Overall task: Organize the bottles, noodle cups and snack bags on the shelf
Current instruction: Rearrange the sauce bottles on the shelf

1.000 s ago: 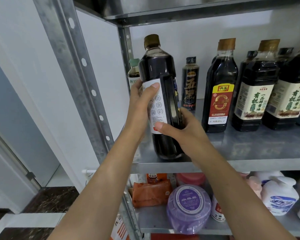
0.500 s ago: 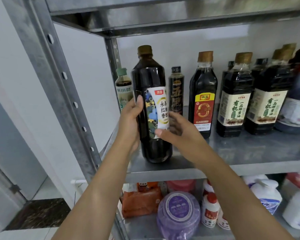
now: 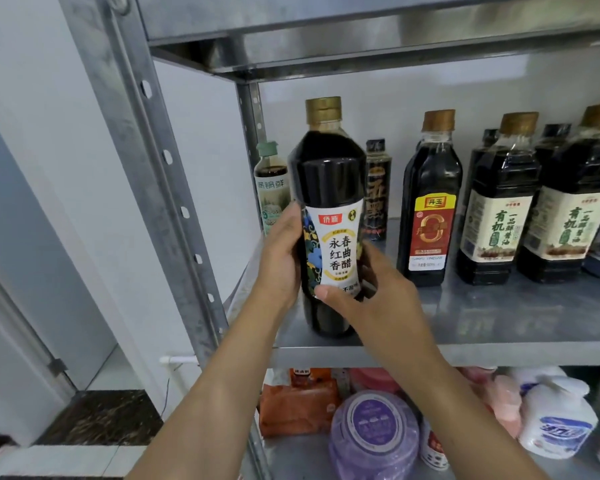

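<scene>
A tall dark vinegar bottle (image 3: 328,174) with a gold cap and a white label stands upright near the front left of the metal shelf (image 3: 482,327). My left hand (image 3: 279,261) grips its left side, fingers wrapped behind it. My right hand (image 3: 371,292) holds its lower right, thumb across the label's bottom. The label faces me. Behind it stand a small green-capped bottle (image 3: 269,188) and a slim black bottle (image 3: 377,192). To the right a red-labelled vinegar bottle (image 3: 430,202) and several dark soy sauce bottles (image 3: 499,209) form a row.
The steel upright (image 3: 153,174) with holes runs down the left; another shelf board (image 3: 361,26) lies just above the bottle caps. On the shelf below sit an orange pack (image 3: 298,403), a purple round tub (image 3: 374,431) and a white pump bottle (image 3: 558,420).
Both hands have turned the vinegar bottle until its front label faces me, where a second ago the back label showed. It still stands at the shelf's front left; the camera moved closer.
</scene>
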Motion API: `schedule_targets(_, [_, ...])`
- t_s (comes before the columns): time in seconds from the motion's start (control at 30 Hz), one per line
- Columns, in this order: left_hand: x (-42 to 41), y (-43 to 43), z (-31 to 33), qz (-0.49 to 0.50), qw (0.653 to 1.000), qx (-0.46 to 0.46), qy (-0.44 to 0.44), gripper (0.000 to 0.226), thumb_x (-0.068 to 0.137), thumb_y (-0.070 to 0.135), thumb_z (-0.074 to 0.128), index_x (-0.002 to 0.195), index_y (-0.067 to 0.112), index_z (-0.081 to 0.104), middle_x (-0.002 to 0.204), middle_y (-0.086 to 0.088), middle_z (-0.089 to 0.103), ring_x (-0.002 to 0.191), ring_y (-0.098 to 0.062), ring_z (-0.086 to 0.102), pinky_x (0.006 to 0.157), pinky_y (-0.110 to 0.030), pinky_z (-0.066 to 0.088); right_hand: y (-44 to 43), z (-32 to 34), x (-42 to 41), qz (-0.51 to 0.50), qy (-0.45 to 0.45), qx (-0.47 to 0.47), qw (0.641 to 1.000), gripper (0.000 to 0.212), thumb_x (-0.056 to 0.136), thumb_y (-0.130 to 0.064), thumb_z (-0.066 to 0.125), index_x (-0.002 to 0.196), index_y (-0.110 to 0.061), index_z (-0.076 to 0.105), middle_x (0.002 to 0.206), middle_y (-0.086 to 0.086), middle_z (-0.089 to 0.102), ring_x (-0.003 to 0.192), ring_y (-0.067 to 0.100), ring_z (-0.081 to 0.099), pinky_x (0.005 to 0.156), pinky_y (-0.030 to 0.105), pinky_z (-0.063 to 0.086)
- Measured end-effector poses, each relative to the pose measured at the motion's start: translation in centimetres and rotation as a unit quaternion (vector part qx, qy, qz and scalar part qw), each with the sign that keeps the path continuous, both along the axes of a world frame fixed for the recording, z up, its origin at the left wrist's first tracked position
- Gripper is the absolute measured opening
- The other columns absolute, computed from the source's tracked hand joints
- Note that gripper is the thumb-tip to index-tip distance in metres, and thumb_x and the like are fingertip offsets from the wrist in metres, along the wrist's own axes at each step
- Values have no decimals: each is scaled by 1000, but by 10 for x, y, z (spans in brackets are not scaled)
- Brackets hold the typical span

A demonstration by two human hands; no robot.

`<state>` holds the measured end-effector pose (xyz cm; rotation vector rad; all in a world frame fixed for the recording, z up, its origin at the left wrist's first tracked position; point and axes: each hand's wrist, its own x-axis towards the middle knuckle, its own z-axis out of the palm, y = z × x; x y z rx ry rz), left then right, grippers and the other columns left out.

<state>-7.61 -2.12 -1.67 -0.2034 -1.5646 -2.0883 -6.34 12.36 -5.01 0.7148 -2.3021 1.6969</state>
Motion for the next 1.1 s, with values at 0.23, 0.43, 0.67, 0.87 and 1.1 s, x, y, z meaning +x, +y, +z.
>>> schedule_targets(0.23, [20, 22, -2, 41, 981, -165, -95, 36, 87, 49, 58, 121, 40, 52, 108, 23, 67, 95, 16, 63, 81, -13, 53, 6, 12, -11, -20, -18, 28, 999, 68, 81, -33, 80, 136, -40, 41, 102, -35, 52, 93, -8, 55, 80, 11, 46])
schedule_targets(0.43, [18, 25, -23, 94, 969, -218, -73, 67, 78, 23, 85, 121, 52, 43, 105, 40, 64, 102, 14, 62, 93, -23, 54, 7, 15, -11, -13, -40, 90, 995, 69, 84, -24, 77, 140, -34, 36, 109, -21, 59, 91, -1, 59, 76, 16, 46])
schedule_targets(0.67, [-1, 18, -15, 105, 961, -228, -113, 63, 80, 19, 83, 115, 55, 45, 103, 34, 65, 99, 13, 61, 98, -33, 54, -9, 25, -31, -47, -49, 143, 987, 62, 87, -22, 75, 139, -18, 41, 124, 0, 65, 111, 23, 63, 89, 32, 51])
schedule_targets(0.87, [-56, 15, 4, 220, 918, -277, -177, 56, 87, 22, 76, 136, 21, 51, 123, 5, 65, 102, -10, 57, 83, -25, 39, -44, 38, -94, -88, -93, 167, 978, 26, 98, -19, 57, 113, -10, 37, 119, 14, 61, 107, 31, 61, 79, 37, 48])
schedule_targets(1.1, [-117, -1, 8, 257, 899, -295, -196, 45, 89, 19, 70, 130, 10, 54, 127, -11, 66, 118, -31, 61, 89, -29, 42, -75, 35, -155, -93, -94, 146, 980, 27, 101, -25, 50, 119, -7, 40, 119, 15, 60, 108, 34, 60, 82, 41, 50])
